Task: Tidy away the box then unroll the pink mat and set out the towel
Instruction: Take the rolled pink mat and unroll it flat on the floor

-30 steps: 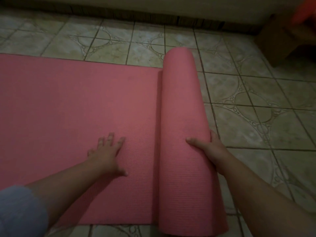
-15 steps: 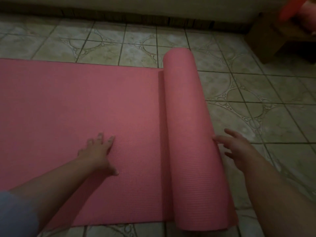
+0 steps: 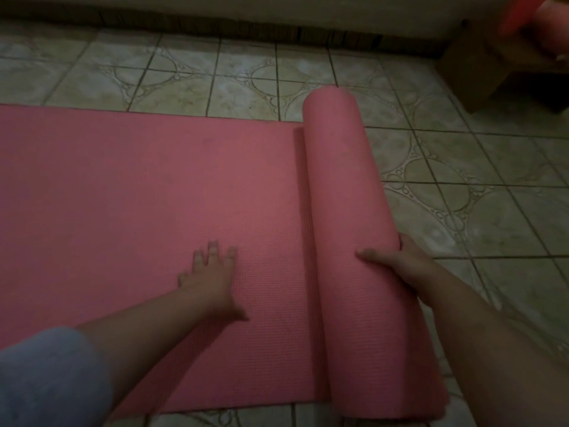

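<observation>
The pink mat (image 3: 138,195) lies partly unrolled on the tiled floor, flat on the left. Its rolled part (image 3: 348,192) stands as a thick tube running from the far middle to the near right. My left hand (image 3: 212,282) presses flat on the unrolled sheet, fingers spread. My right hand (image 3: 397,263) grips the roll from its right side, thumb on top and fingers behind it. A brown cardboard box (image 3: 480,60) sits at the top right. No towel is in view.
Patterned floor tiles (image 3: 480,211) stretch to the right of the roll. A wall with a dark skirting (image 3: 215,26) runs along the far side. Something blurred red and pink (image 3: 542,16) shows above the box in the top right corner.
My right hand had come off the roll half a second ago and now grips it again. The roll has shifted slightly right. My left hand stays pressed on the sheet.
</observation>
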